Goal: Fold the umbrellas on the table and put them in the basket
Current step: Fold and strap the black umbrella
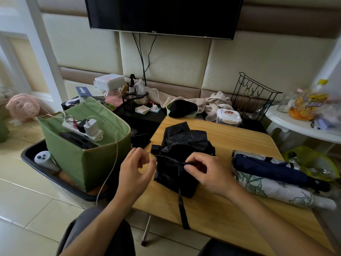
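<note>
A black umbrella [181, 145] lies collapsed and crumpled on the wooden table [230, 209], its handle knob pointing left. My right hand [206, 172] pinches the umbrella's black strap on top of the fabric; the strap's loose end trails toward the table's front edge. My left hand [136, 169] hovers at the umbrella's left edge with curled fingers, seemingly pinching a thin fold or cord there. A folded navy umbrella [273, 168] and a folded white floral umbrella [276, 189] lie side by side at the right. The green fabric basket [73, 154] stands on the floor to the left.
The basket holds a power strip [83, 129] with chargers, and a white cable hangs out of it. It sits in a black tray [36, 163]. Towels, a wipes box [228, 115] and a wire rack [252, 97] crowd behind the table. A white side table [295, 122] is right.
</note>
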`<state>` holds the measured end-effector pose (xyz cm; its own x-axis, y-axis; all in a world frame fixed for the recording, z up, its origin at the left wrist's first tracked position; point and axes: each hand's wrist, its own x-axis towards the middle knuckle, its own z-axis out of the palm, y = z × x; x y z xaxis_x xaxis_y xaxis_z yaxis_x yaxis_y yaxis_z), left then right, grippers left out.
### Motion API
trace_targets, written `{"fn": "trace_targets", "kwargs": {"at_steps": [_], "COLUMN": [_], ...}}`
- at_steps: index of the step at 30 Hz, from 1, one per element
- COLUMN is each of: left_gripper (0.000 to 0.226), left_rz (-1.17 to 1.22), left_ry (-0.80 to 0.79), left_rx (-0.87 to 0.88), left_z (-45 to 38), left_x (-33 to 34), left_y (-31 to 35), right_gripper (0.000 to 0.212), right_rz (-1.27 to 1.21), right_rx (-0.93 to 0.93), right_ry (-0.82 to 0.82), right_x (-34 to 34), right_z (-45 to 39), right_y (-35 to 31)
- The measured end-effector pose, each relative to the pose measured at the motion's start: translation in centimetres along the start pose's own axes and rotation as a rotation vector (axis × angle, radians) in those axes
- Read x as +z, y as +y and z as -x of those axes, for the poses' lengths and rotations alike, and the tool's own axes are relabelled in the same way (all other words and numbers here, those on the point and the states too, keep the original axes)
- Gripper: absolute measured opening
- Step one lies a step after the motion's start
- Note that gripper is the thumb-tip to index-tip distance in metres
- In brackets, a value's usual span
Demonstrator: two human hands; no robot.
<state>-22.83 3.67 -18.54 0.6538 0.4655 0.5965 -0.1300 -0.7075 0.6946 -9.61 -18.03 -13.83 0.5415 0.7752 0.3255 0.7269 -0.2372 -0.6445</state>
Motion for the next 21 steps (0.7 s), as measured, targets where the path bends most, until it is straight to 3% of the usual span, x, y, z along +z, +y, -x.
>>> {"fn": "trace_targets", "kwargs": {"at_steps": [1, 3, 6, 13, 18, 21], "left_gripper": [0.036, 0.052, 0.05, 0.024, 0.026, 0.024], "left_rz": [0.063, 0.268, 0.532, 0.624, 0.684, 0.611], "left_ry": [0.0, -0.228, -0.572, -0.561, -0.666, -0.776], "left_rx": [-0.053, -0.234, -0.489, -0.595, -0.672, -0.702], "left_z": [0.4, 1.2, 2.0, 2.5, 2.1, 2.2], "left_x": [0.1, 0.2, 0.9, 2.1, 1.4, 0.9], "left_y": [0.1, 1.5, 3.5, 3.1, 3.2, 2.8], "right_gripper": [0.009, 0.007, 0.006, 0.005, 0.005, 0.005], "right_rz": [-0.005, -0.01, -0.007, 0.028, 0.035, 0.047], "right_rx": [0.005, 0.007, -0.005, -0.012, 0.001, 0.015], "right_ry": [-0.003, -0.014, -0.051, -0.131, -0.142, -0.249], "right_x": [0.0, 0.2, 0.5, 0.9, 0.5, 0.4], "right_z": [0.0, 0.0, -0.1, 0.0, 0.1, 0.3], "right_y": [0.0, 0.0, -0.1, -0.5, -0.2, 0.3]}}
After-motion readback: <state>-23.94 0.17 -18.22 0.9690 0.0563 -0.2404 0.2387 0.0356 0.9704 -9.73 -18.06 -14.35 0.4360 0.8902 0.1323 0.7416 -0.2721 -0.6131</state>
